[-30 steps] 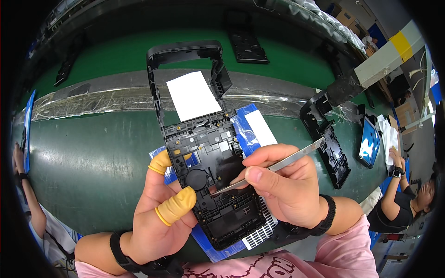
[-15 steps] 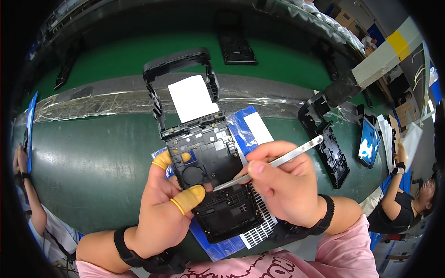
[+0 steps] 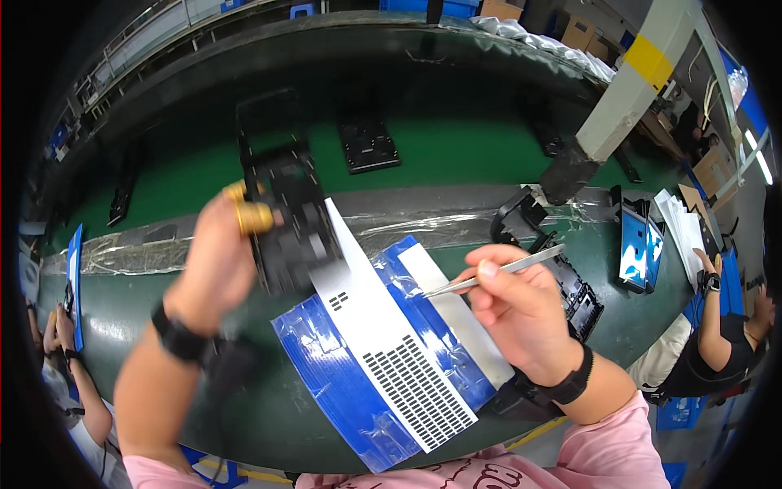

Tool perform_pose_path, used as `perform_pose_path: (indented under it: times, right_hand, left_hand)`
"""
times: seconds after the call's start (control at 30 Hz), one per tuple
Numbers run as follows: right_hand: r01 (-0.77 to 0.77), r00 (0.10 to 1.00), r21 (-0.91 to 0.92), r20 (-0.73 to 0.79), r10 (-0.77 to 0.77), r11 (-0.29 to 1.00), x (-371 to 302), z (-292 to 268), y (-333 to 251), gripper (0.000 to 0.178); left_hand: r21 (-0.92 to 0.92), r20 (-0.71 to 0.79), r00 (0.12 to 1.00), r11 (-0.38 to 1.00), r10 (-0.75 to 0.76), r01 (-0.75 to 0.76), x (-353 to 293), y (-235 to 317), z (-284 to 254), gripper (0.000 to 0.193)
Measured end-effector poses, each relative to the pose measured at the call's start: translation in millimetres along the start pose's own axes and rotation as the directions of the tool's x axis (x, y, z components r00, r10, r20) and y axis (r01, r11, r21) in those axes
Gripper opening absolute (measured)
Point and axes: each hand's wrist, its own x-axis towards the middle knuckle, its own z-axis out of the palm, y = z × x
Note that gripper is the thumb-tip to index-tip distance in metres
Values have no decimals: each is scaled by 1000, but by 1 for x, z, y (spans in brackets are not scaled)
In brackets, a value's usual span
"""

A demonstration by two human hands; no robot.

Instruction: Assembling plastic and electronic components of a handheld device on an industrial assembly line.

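Over the green worktop point(image 3: 122, 391), seen from our head camera, our left hand point(image 3: 213, 265) has lifted the black frame point(image 3: 287, 216) toward ten o'clock, gripping it, uncovering the blue-and-white sheet point(image 3: 383, 350) beneath. At three o'clock our right hand point(image 3: 521, 314) pinches metal tweezers point(image 3: 497, 270), now clear of the frame.

Green conveyor belt point(image 3: 456, 155) runs across at 12 o'clock; grey pillar with yellow band point(image 3: 627, 81) at 2; cardboard boxes point(image 3: 582, 28) behind.
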Motion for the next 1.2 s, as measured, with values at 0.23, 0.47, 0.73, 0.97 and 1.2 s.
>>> perform_pose_path:
  times: [0.23,0.47,0.73,0.97,1.2]
  right_hand:
    - [-116,972,-2,208,114,993,2,-2,8,19]
    - [-24,959,-158,276,68,987,9,-4,16,18]
    - [63,962,-331,272,31,942,19,-2,27,11]
    - [2,958,-345,269,97,939,2,12,36,7]
    - [-11,974,-426,202,107,905,2,13,39,7]
  left_hand:
    - [981,182,713,-175,677,-84,136,21,-43,40]
    - [998,-54,998,9,-13,54,179,-20,31,36]
    - [286,-15,927,890,374,-355,117,13,11,6]
    - [-218,-90,967,942,239,-253,-45,12,16,23]
    - [-394,-113,991,912,76,-114,-93,-21,11,33]
